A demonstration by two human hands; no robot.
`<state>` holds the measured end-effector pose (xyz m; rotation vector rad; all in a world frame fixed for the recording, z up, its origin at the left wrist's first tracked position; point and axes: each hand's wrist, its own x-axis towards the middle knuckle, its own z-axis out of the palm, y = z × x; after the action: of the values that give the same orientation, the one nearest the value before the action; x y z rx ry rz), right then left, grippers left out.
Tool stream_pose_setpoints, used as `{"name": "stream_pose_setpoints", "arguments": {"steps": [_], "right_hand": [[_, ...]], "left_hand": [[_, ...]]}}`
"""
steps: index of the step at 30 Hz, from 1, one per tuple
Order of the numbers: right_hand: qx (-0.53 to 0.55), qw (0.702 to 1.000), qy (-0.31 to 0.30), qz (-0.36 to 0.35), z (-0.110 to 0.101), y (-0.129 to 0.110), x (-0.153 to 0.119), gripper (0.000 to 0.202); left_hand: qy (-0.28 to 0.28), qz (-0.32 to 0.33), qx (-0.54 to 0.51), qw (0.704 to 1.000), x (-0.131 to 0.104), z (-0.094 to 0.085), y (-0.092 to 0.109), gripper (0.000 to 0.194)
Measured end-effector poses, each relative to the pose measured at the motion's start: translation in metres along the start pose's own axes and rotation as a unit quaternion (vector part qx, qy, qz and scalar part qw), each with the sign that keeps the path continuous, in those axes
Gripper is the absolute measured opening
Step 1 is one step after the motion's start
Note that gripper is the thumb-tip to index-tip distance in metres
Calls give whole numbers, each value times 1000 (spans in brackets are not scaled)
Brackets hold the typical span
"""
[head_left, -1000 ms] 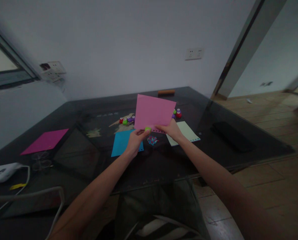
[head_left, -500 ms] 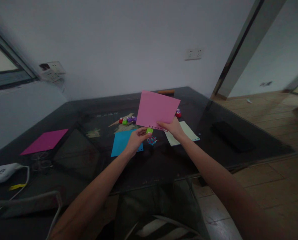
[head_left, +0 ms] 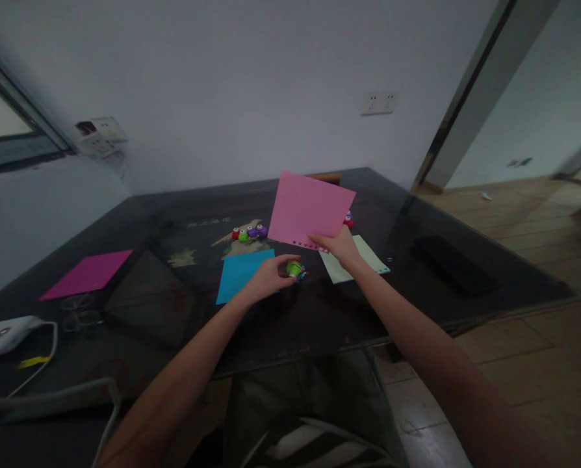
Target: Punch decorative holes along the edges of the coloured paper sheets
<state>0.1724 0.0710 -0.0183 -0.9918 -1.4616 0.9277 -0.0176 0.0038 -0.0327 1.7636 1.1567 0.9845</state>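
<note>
My right hand pinches a pink sheet by its lower edge and holds it up off the table. A row of small punched holes runs along that edge. Low over the table, my left hand curls its thumb and fingers round a small green craft punch. Beneath and beside the punch lie tiny coloured paper bits, partly hidden by it. Under my left hand is a blue sheet. A pale yellow sheet, also punched along its near edge, lies below my right wrist.
Several red, green and purple punches stand behind the blue sheet; others show past the pink sheet. A magenta sheet and a white device with a cable are at left. A black case lies at right.
The green punch has come down from the pink sheet's punched edge to the paper bits, with my left hand around it. The pink sheet has risen slightly and shifted right.
</note>
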Motion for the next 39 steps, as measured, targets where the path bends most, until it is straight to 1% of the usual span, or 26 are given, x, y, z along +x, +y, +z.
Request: {"name": "stream_pose_setpoints", "arguments": {"steps": [3, 5, 8, 11, 14, 18, 21, 29, 33, 36, 39], "right_hand": [[4, 1000, 3, 4, 0, -2, -1, 45], [12, 1000, 3, 1, 0, -3, -1, 45], [11, 1000, 3, -3, 0, -2, -1, 45], [5, 1000, 1, -1, 0, -2, -1, 45], [5, 1000, 1, -1, 0, -2, 0, 46], [14, 1000, 0, -1, 1, 1, 1, 47], [22, 1000, 6, 2, 2, 4, 2, 46], [50, 998, 35, -9, 2, 12, 6, 43], [78, 995, 53, -11, -2, 17, 11, 41], [94, 992, 84, -15, -9, 17, 16, 39], [123, 983, 132, -20, -20, 12, 21, 37]], "left_hand": [[-2, 43, 32, 999, -1, -1, -3, 54], [-13, 53, 37, 998, -1, -2, -5, 60], [-26, 57, 28, 998, -1, -4, -6, 66], [-23, 54, 26, 998, 0, -6, -7, 67], [-18, 41, 50, 998, 1, -7, -6, 66], [0, 37, 86, 996, 2, -8, -4, 61], [15, 41, 93, 995, 2, -8, -3, 58], [44, 51, 62, 996, 2, -6, -7, 47], [48, 38, 47, 997, 4, -5, -10, 39], [55, 15, 19, 998, 5, -4, -12, 33], [71, -9, -32, 997, 7, -4, -12, 30]]}}
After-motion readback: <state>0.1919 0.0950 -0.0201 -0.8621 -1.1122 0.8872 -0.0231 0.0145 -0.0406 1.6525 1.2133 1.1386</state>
